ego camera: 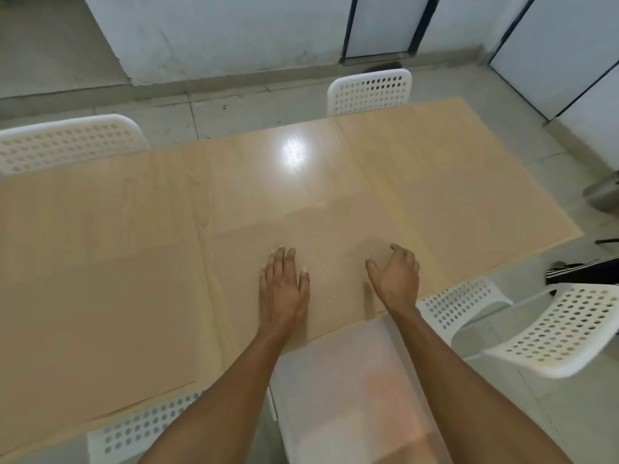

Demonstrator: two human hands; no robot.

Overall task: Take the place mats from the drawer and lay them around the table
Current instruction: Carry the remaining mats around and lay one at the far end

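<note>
place mat point(335, 262), pale tan with a fine dotted weave, lies flat on the light wooden table point(100, 262) at its near edge. grey tiled floor point(234, 105) and white wall panels lie beyond the table. 5 white perforated chairs stand around the table. no writing is readable. left hand point(283, 286) rests flat on the mat, fingers straight; right hand point(397, 276) hovers over it, fingers loosely curled, holding nothing.

We see a light wooden table point(134, 212) with beige place mats point(335, 256) lying flat on it.
</note>
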